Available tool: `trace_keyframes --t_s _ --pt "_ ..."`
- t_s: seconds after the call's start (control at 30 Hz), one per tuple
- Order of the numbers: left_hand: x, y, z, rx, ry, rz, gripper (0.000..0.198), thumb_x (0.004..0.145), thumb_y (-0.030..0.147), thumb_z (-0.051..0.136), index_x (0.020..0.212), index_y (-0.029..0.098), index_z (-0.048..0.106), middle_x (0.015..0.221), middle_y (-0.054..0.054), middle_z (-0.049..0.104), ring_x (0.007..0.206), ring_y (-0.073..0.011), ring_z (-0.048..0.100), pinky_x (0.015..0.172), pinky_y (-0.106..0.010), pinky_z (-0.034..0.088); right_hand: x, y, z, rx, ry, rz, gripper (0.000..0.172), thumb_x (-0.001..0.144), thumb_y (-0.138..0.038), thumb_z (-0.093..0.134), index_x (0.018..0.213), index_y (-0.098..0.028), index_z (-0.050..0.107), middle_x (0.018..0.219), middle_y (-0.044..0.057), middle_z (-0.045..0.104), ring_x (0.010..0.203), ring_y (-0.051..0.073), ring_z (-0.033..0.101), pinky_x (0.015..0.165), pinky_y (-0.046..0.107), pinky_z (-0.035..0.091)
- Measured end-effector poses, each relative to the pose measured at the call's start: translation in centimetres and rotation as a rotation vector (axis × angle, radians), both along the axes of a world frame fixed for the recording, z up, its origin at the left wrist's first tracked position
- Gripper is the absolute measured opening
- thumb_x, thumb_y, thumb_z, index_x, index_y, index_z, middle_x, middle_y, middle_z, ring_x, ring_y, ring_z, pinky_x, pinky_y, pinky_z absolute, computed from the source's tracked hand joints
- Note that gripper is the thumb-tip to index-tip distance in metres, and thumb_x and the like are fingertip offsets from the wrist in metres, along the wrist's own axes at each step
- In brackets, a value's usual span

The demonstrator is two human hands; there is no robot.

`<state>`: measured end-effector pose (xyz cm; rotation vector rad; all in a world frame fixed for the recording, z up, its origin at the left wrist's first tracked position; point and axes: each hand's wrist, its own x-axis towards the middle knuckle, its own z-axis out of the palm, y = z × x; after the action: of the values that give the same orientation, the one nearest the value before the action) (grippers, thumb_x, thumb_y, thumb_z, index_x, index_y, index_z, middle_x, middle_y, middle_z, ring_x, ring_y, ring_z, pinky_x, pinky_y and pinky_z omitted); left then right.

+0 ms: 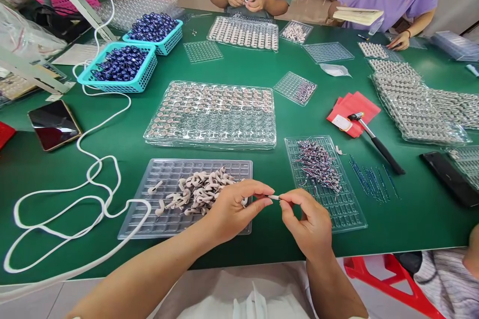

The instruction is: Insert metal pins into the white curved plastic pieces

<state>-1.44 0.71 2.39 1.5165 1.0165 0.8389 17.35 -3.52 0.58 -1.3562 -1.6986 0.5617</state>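
Over the table's front edge, my left hand (235,207) pinches a small white earbud shell (275,197) between thumb and fingertips. The fingertips of my right hand (310,222) are closed at the shell's other end; whether they also hold a tiny part is too small to tell. Beneath and left of my left hand lies a clear compartment tray (140,209) with a heap of white earbud shells (202,189) on it. Behind my right hand, another clear tray (348,214) carries a pile of small wired components (318,164).
Stacked blister trays of round-headed parts (209,114) lie ahead. A hammer (377,144) rests partly on red packets (354,109). At left are a phone (55,124), a looped white cable (101,159) and blue baskets (145,77) of dark parts. Two people sit across the table (239,67).
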Motion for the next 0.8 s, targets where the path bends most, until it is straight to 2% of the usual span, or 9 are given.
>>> trace_keyframes --t_s 0.2,0.37,0.5,0.6,0.8 --pt "-0.25 0.15 0.09 0.068 0.049 -0.074 0.016 0.09 0.024 0.063 0.096 0.021 0.077 0.093 -0.008 0.076 0.087 -0.0218 0.068 0.083 -0.033 0.052 0.35 0.03 -0.19 -0.058 -0.009 0.038 0.013 0.09 -0.015 0.058 0.093 -0.023 0.068 0.081 0.001 0.069 0.069 0.014 0.064 0.061 0.026 0.051" --pt "-0.21 0.15 0.1 -0.022 0.063 -0.084 0.016 0.089 0.026 0.063 0.096 0.021 0.076 0.093 -0.008 0.076 0.087 -0.0222 0.068 0.081 -0.033 0.051 0.54 -0.18 -0.14 -0.072 0.031 0.104 0.022 0.094 -0.018 0.056 0.111 -0.025 0.068 0.091 0.004 0.071 0.077 0.016 0.067 0.068 0.028 0.055" --pt "-0.13 0.08 0.09 -0.141 0.036 -0.065 0.018 0.089 0.031 0.064 0.096 0.019 0.074 0.094 -0.008 0.075 0.088 -0.0221 0.068 0.081 -0.032 0.052 0.56 -0.36 -0.24 -0.093 0.108 0.103 0.028 0.093 -0.02 0.059 0.12 -0.028 0.064 0.093 0.003 0.071 0.079 0.016 0.067 0.072 0.029 0.056" --pt "-0.15 0.02 0.11 -0.166 0.016 -0.041 0.02 0.089 0.034 0.064 0.097 0.018 0.074 0.095 -0.008 0.075 0.089 -0.0215 0.069 0.082 -0.031 0.052 0.54 -0.36 -0.16 -0.118 0.158 0.08 0.028 0.09 -0.021 0.064 0.117 -0.029 0.064 0.093 0.001 0.071 0.078 0.015 0.067 0.074 0.029 0.056" --pt "-0.23 -0.01 0.33 -0.111 0.023 -0.052 0.017 0.09 0.031 0.062 0.096 0.019 0.073 0.094 -0.007 0.075 0.089 -0.021 0.069 0.084 -0.031 0.051 0.39 -0.19 0.07 -0.071 0.138 0.075 0.015 0.091 -0.015 0.061 0.1 -0.025 0.067 0.089 0.002 0.071 0.079 0.015 0.066 0.068 0.028 0.053"
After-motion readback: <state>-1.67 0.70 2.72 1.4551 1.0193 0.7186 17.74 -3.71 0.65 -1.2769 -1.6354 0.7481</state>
